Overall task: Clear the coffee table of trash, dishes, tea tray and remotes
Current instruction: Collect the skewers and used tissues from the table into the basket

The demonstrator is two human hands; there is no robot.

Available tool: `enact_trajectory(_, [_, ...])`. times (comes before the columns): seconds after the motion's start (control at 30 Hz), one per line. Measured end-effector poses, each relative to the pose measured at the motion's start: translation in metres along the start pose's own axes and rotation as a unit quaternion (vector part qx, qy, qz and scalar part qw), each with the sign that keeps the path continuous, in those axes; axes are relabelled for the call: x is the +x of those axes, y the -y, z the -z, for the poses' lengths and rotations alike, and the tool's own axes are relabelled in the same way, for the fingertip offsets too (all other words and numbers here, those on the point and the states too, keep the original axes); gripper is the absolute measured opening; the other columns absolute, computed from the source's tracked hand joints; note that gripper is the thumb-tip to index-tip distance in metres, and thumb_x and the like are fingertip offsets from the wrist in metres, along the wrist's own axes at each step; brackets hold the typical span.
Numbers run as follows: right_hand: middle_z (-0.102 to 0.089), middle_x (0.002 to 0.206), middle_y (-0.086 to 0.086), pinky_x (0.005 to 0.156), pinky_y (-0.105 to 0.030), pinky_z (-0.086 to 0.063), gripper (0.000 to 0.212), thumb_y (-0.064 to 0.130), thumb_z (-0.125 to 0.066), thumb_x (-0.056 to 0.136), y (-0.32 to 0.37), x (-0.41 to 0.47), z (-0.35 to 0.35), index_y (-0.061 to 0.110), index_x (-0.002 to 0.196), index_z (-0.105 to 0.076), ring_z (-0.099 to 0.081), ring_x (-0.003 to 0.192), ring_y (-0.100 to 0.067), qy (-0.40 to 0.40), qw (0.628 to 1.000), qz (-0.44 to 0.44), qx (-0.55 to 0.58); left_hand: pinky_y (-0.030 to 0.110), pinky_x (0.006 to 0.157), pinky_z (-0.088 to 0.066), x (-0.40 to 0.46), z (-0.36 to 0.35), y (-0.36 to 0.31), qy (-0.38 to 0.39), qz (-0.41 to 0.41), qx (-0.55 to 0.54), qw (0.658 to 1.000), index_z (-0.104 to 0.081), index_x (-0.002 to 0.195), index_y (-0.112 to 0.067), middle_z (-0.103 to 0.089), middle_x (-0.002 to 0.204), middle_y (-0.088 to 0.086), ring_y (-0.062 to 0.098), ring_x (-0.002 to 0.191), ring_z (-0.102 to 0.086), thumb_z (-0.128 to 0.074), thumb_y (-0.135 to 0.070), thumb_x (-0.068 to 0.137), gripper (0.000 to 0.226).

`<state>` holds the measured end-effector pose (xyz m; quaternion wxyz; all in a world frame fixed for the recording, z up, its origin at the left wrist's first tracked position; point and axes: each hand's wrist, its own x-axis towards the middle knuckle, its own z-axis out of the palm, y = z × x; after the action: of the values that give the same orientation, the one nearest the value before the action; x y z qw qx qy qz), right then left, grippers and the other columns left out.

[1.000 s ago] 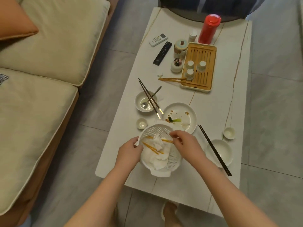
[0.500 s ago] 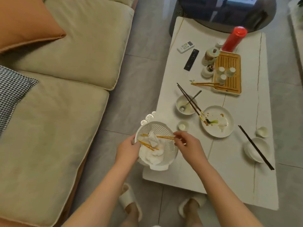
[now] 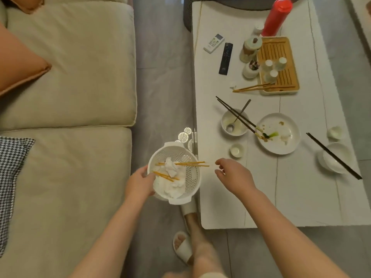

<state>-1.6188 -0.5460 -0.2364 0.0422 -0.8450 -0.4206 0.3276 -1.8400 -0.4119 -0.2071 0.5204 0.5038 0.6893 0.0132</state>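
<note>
So the white basket [image 3: 174,171] with tissues and bamboo sticks [image 3: 183,163] hangs just off the coffee table [image 3: 301,197] edge, left hand [image 3: 140,182] gripping its rim at 9 o'clock. Sticks run 9-to-3, tips poking toward the right hand [image 3: 233,175], which sits just beside them at 3 o'clock, fingers loosely curled, holding nothing.

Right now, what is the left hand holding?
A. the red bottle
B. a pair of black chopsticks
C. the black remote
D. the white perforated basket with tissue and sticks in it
D: the left hand grips the rim of the basket, held off the table edge.
</note>
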Motion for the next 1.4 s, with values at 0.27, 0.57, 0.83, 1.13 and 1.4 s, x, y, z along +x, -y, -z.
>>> enact_trajectory(0.27, [-0.059,0.116,-0.007,0.073,-0.036,-0.047,0.032,0.028,-0.041,0.097,0.002,0.096,0.032,0.014,0.123,-0.053,-0.057,0.102,-0.029,0.007,0.992,-0.001,-0.126,0.030,0.054,-0.054,0.085,0.002,-0.065,0.017,-0.017,0.022,0.999,-0.061,0.123,-0.020,-0.065,0.106,0.006,0.022,0.083,-0.064,-0.051,-0.006,0.088,0.040])
enact_trajectory(0.57, [-0.061,0.112,-0.006,0.070,-0.035,-0.047,0.028,0.028,-0.041,0.096,0.014,0.187,0.080,0.015,0.116,-0.056,-0.059,0.101,-0.028,-0.038,0.987,-0.082,-0.135,0.019,0.045,-0.046,0.171,0.011,-0.142,0.081,-0.042,0.057,0.994,-0.064,0.121,-0.019,-0.068,0.101,0.006,0.017,0.074,-0.062,-0.050,-0.005,0.086,0.040])
enact_trajectory(0.83, [-0.061,0.114,-0.006,0.071,-0.032,-0.040,0.030,0.027,-0.043,0.095,0.005,0.259,0.110,0.018,0.121,-0.056,-0.057,0.103,-0.028,-0.081,0.978,-0.188,-0.040,0.039,0.072,-0.061,0.232,0.001,-0.203,0.112,-0.055,0.099,0.987,-0.057,0.132,-0.018,-0.067,0.103,0.007,0.022,0.087,-0.067,-0.051,-0.009,0.087,0.047])
enact_trajectory(1.13, [-0.058,0.115,-0.010,0.071,-0.034,-0.042,0.029,0.024,-0.042,0.096,-0.045,0.344,0.127,0.012,0.118,-0.056,-0.056,0.103,-0.031,-0.046,0.979,-0.178,-0.092,0.038,0.070,-0.061,0.279,-0.043,-0.231,0.096,-0.036,0.135,0.986,-0.058,0.131,-0.020,-0.065,0.110,0.007,0.022,0.085,-0.066,-0.053,-0.010,0.087,0.046])
enact_trajectory(1.4, [-0.053,0.119,-0.017,0.077,-0.037,-0.041,0.032,0.015,-0.044,0.094,-0.071,0.425,0.105,0.009,0.125,-0.049,-0.050,0.110,-0.036,-0.021,0.976,-0.185,-0.113,0.036,0.071,-0.061,0.326,-0.068,-0.241,0.075,-0.015,0.139,0.987,-0.060,0.129,-0.022,-0.068,0.106,0.008,0.023,0.085,-0.068,-0.053,-0.009,0.086,0.045])
